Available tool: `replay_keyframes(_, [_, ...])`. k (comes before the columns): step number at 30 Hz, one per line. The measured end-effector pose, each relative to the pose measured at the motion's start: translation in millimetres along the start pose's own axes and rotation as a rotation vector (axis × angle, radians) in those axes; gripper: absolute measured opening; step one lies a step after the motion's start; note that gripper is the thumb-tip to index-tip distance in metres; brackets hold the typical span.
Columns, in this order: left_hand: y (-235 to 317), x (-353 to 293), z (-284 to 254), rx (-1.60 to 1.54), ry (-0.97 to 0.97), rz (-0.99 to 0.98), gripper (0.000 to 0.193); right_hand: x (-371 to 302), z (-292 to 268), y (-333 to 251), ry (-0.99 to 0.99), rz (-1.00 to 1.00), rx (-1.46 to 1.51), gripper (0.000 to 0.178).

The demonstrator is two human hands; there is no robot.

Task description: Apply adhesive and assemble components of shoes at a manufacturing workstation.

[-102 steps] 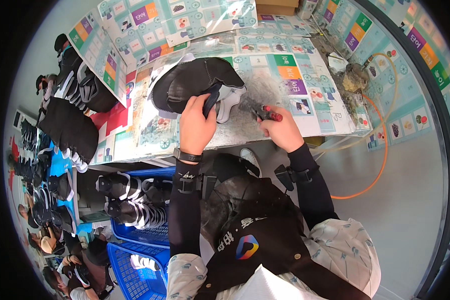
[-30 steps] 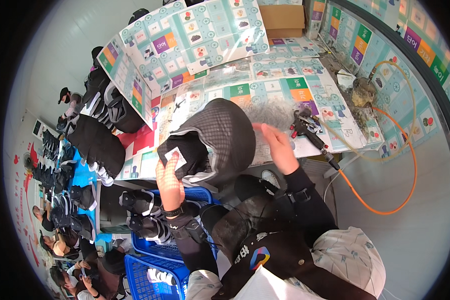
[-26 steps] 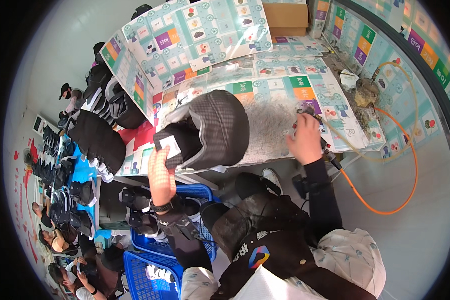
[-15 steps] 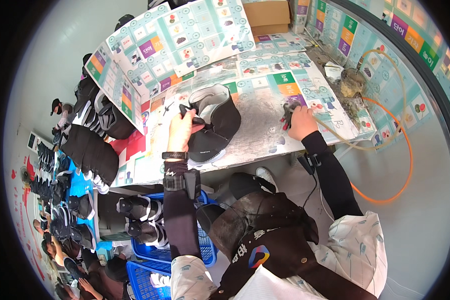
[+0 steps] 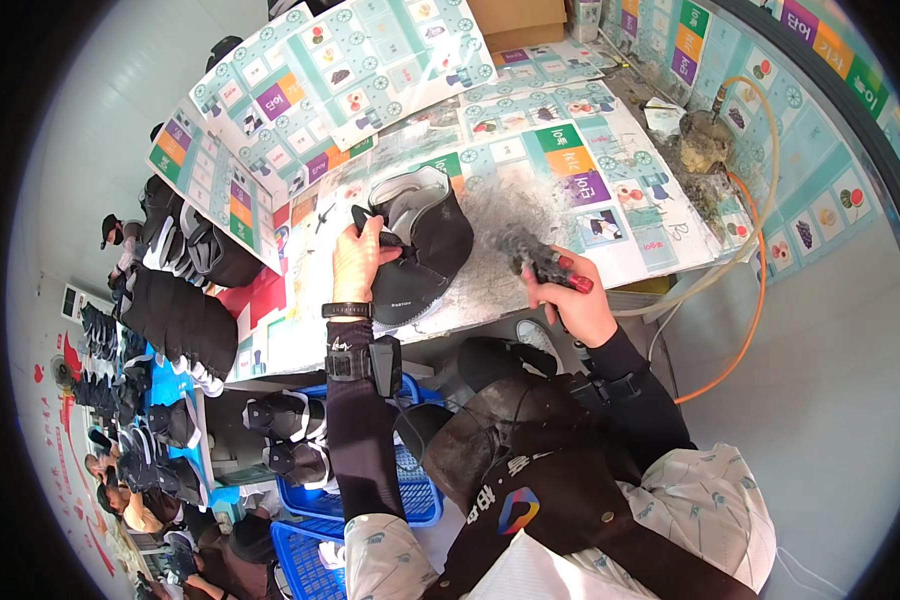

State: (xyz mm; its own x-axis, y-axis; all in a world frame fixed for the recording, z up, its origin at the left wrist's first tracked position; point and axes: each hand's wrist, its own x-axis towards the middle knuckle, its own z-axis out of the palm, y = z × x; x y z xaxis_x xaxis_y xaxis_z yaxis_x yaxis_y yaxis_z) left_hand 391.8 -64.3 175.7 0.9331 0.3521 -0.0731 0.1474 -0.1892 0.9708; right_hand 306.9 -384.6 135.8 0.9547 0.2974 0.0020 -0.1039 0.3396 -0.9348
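worktable [image 5: 292, 345], left hand [image 5: 357, 262] pinching shoe [image 5: 438, 245] to its right, right hand [image 5: 584, 302] gripping spray gun [image 5: 540, 264]

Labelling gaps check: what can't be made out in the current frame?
- Spray gun handle: head view, mostly covered by the right hand.
- Inside bottom of the shoe: head view, hidden by its own collar.
- Cardboard box top: head view, cut off by upper edge.
- Lower basket: head view, cut off by bottom edge.

R hand [image 5: 585, 305] — w/ spray gun [image 5: 544, 263] — moved nearer shoe [image 5: 444, 240].
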Motion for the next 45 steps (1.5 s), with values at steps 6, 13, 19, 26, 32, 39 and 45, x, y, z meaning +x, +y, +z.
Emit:
replay_keyframes(6, [1.5, -2.8, 1.4, -0.007, -0.018, 0.052, 0.043, -12.2, -6.1, 4.2, -0.052, -0.006, -0.148, 0.019])
replay_keyframes(13, [-4.2, 2.6, 1.5, 0.026, -0.018, 0.055, 0.045, -18.6, -9.7, 14.7, 0.006, 0.026, -0.069, 0.019])
replay_keyframes(19, [15.6, -7.7, -11.1, 0.186, -0.052, 0.074, 0.027, -21.5, -14.8, 19.9, -0.001, 0.002, -0.165, 0.017])
replay_keyframes(26, [74.6, 25.1, -50.3, 0.680, -0.044, 0.388, 0.042, -29.9, -15.1, 4.6, 0.128, -0.102, -0.149, 0.022])
replay_keyframes(32, [47.7, 53.7, -24.1, 0.978, -0.215, 0.303, 0.042, -38.6, 4.5, 19.6, 0.119, -0.186, -0.283, 0.015])
replay_keyframes(39, [48.5, 50.7, -23.4, 0.964, -0.226, 0.252, 0.039, -36.3, -10.1, 34.9, -0.027, -0.176, -0.355, 0.017])
replay_keyframes(45, [45.6, 51.9, -25.1, 0.976, -0.239, 0.240, 0.039, -33.9, -7.7, 45.3, -0.046, -0.079, -0.356, 0.021])
